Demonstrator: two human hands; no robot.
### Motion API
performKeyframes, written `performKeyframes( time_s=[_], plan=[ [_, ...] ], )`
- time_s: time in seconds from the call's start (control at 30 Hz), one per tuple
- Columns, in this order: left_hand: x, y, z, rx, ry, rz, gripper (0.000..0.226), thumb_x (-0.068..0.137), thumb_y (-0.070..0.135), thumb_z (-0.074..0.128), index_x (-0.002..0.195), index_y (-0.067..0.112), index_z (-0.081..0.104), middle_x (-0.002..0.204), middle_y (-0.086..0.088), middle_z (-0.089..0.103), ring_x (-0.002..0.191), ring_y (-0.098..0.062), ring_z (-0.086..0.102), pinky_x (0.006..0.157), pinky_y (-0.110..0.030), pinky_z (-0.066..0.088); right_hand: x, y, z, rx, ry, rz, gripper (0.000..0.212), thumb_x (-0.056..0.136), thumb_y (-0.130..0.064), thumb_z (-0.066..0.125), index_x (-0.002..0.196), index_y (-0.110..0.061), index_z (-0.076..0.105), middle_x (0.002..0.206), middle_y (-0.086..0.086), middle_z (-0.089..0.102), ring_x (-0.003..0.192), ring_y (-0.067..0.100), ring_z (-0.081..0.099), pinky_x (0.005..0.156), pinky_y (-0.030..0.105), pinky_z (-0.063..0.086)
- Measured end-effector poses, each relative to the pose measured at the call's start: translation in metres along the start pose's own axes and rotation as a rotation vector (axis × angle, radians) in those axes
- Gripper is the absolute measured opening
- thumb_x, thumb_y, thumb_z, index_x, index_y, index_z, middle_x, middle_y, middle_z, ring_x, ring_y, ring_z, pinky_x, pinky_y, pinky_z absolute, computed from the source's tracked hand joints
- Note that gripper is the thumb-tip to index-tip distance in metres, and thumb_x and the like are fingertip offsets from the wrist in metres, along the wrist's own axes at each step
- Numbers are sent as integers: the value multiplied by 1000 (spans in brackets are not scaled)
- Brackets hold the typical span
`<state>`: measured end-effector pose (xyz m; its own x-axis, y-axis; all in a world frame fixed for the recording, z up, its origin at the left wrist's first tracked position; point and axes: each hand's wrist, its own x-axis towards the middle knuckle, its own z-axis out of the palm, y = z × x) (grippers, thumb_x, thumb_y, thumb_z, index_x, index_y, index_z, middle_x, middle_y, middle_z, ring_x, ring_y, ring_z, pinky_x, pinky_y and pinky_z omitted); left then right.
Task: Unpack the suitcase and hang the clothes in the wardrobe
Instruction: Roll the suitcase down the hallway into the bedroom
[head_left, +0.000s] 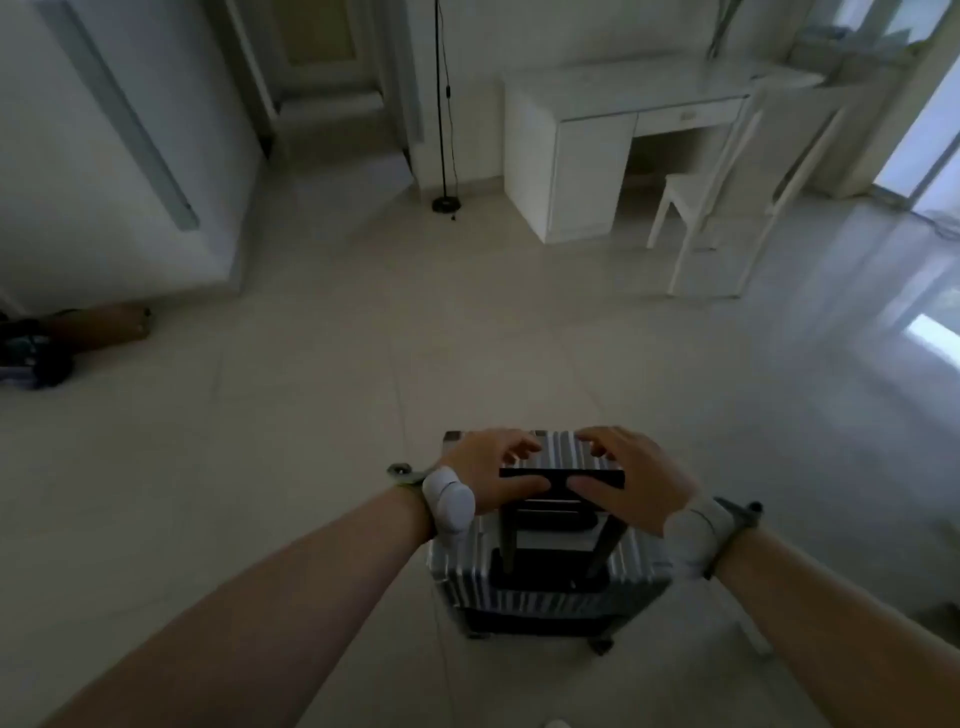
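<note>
Head view: closed suitcase (545, 597) stood upright, long axis vertical, directly below both hands, left hand (488, 467) and right hand (634, 473) equally near, both gripping its pull handle (561, 475).

Pale glossy floor tiles (322, 395) spread across the dim room, catching daylight from a window (930, 130) at the right edge (a bright patch lies on the tiles there). A white desk (582, 156) stands against the far wall with a white chair (693, 193) at it. A thin black floor lamp (445, 203) stands to the left of the desk.
</note>
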<state>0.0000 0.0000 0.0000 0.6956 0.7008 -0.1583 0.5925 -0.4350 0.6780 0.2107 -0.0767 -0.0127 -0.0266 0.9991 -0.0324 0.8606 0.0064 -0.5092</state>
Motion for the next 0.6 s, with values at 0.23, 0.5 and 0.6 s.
performKeyframes(
  time_s=[0.23, 0.5, 0.6],
  plan=[
    [17, -2, 36, 407, -29, -79, 27, 90, 43, 53, 77, 20, 47, 67, 6, 48, 65, -16, 47, 58, -27, 32, 10, 21, 29, -343, 57, -114, 16, 77, -34, 66, 76, -21, 56, 68, 0, 61, 60, 23, 60, 53, 37, 52],
    [24, -17, 31, 418, 53, -176, 19, 88, 31, 50, 73, 23, 40, 68, 7, 42, 66, -17, 46, 61, -27, 40, 39, 27, 46, -354, 343, -334, 17, 59, -28, 65, 56, -16, 54, 46, 0, 50, 36, 21, 45, 37, 22, 34],
    [26, -27, 21, 446, 79, -213, 22, 88, 31, 49, 71, 26, 36, 63, 9, 34, 63, -14, 40, 59, -25, 33, 57, 21, 49, -344, 380, -399, 15, 59, -27, 64, 57, -16, 55, 46, -1, 50, 37, 21, 45, 39, 20, 30]
  ],
)
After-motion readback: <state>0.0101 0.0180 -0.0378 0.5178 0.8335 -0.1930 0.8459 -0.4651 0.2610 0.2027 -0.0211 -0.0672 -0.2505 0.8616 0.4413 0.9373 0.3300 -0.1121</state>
